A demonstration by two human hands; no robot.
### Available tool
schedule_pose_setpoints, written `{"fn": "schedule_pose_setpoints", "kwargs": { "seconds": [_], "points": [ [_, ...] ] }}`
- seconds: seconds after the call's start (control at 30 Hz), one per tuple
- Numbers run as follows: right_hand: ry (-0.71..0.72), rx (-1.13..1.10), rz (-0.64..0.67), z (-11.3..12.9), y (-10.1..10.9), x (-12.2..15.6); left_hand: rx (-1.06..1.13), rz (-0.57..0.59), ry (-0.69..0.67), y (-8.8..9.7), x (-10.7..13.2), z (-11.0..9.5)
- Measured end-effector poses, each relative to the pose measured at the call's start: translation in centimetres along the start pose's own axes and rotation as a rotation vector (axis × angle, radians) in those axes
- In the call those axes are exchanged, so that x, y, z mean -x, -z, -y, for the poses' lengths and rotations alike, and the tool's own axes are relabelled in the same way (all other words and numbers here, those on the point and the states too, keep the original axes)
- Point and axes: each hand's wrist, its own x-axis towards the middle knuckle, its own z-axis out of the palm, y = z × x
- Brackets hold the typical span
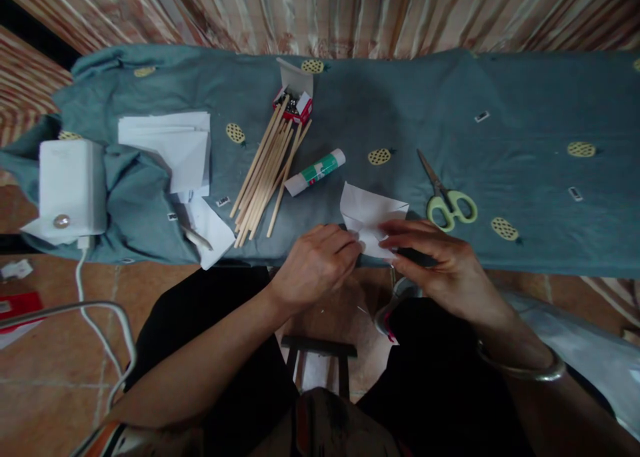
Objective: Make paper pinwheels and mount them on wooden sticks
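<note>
A folded sheet of white paper (375,207) lies at the front edge of the cloth-covered table, creased across its middle. My left hand (323,260) is closed on its left lower corner, fingers curled. From the right, my right hand (435,257) pinches the paper's lower right edge between thumb and fingers; the fingertips are slightly blurred. A glue stick (316,172) with a green label rests just beyond my left hand. To the right of the paper lie scissors (445,200) with light green handles, blades pointing away.
Several thin wooden sticks (263,180) lean on an open red box (295,103) of small metal pieces. White paper sheets (167,137) are stacked at the left, near a white device (73,187) with a cable. A curtain (350,13) hangs behind the table.
</note>
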Motion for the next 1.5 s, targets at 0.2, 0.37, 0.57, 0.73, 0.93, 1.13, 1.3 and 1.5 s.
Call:
{"fn": "schedule_pose_setpoints", "kwargs": {
  "seconds": [0.2, 0.37, 0.57, 0.73, 0.93, 1.13, 1.3, 1.5],
  "points": [
    [-0.03, -0.034, -0.064, -0.1, -0.8, -0.7, 0.011, -0.004, -0.008, -0.2, 0.0, -0.3],
    [-0.097, 0.016, -0.084, 0.3, -1.1, -0.8, 0.045, -0.046, 0.003, -0.7, 0.2, -0.6],
    [-0.153, 0.06, -0.101, 0.5, -1.3, -0.8, 0.104, -0.083, -0.001, -0.8, 0.4, -0.6],
    [-0.177, 0.074, -0.117, 0.6, -1.6, -0.8, 0.118, -0.065, 0.0, -0.7, 0.5, -0.6],
    [-0.202, 0.096, -0.152, 0.9, -1.9, -0.9, 0.168, -0.065, -0.005, -1.0, 0.5, -0.3],
    [-0.062, 0.18, -0.144, 1.1, -1.6, -0.9, 0.213, -0.043, 0.036, -1.4, 0.1, -0.4],
    [0.004, 0.18, -0.132, 1.2, -1.4, -0.9, 0.235, -0.064, 0.042, -1.5, 0.1, -0.4],
    [0.104, 0.219, -0.115, 1.2, -1.4, -1.0, 0.181, -0.04, 0.044, -1.4, 0.0, -0.4]
  ]
}}
